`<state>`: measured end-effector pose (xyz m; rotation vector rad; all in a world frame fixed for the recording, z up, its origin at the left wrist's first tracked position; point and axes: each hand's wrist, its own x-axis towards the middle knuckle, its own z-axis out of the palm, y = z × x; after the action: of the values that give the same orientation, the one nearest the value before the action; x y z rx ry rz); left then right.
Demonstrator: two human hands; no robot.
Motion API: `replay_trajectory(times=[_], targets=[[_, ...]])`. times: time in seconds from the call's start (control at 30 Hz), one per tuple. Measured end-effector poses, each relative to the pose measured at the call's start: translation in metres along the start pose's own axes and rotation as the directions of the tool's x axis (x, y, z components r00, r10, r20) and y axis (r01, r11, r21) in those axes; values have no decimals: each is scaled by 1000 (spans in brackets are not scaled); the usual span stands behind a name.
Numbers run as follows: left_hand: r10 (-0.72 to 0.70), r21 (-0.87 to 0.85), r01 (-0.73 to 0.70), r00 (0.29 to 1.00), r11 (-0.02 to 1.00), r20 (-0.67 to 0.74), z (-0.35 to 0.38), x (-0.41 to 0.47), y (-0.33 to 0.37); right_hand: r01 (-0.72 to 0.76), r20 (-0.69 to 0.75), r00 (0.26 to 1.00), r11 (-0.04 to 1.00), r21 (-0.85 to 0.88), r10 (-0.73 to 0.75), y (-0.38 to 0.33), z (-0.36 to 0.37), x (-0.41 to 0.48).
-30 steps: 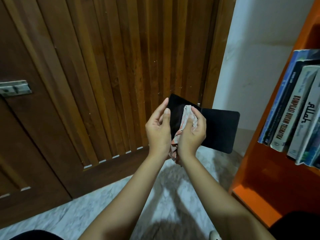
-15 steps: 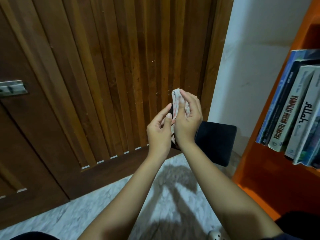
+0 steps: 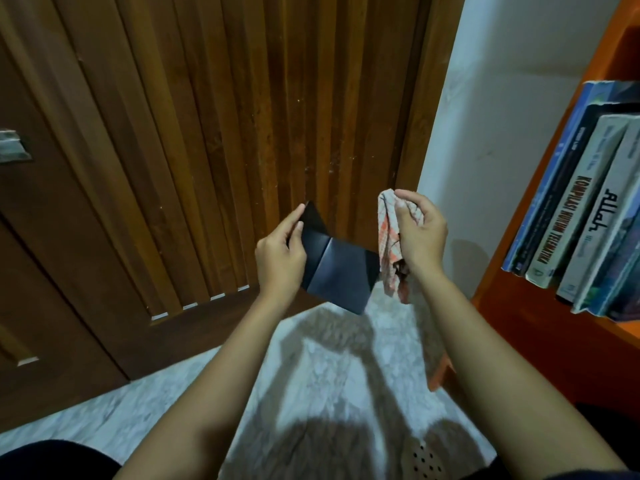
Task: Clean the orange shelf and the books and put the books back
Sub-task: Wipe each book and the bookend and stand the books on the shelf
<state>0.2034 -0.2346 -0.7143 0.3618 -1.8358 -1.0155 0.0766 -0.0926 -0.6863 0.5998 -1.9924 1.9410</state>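
Cloth and book have come apart: a moment ago the right hand [image 3: 420, 233] was pressing the rag against the black cover, and now it has drawn off to the side with the patterned cloth [image 3: 389, 244] bunched in its fingers, hanging just beside the book's edge. The left hand [image 3: 278, 258] holds the black book [image 3: 334, 271] alone, fingers pinched on its near corner, with the cover folded open at an angle above the marble floor [image 3: 329, 358] in front of the wooden door [image 3: 207, 133]. To my eye the wipe of that face looks done, so the book is probably due to be turned over or carried to the orange shelf [image 3: 540, 306] on the right, where a row of books [image 3: 588, 209] stands leaning. I can't say whether the black cover is actually clean; the light is dim and it shows no detail. The shelf is cut off at the frame's edge, so any gap left for this book is out of sight, and some spines are too small to read.
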Motion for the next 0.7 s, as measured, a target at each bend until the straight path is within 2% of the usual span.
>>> replay_trajectory(times=[0.2, 0.4, 0.5, 0.7], targets=[[-52, 35, 54, 997, 998, -52, -9, 0, -10, -25, 210, 977, 993, -111, 48, 51, -9, -35], [-31, 32, 30, 999, 999, 16, -10, 6, -6, 186, 346, 933, 956, -225, -100, 83, -7, -57], [22, 58, -27, 997, 998, 78, -7, 7, -3, 218, 330, 937, 928, -303, -112, 94, -5, -58], [102, 106, -121, 981, 987, 164, -2, -2, -8, 132, 215, 976, 895, -425, -41, 106, -9, -51]])
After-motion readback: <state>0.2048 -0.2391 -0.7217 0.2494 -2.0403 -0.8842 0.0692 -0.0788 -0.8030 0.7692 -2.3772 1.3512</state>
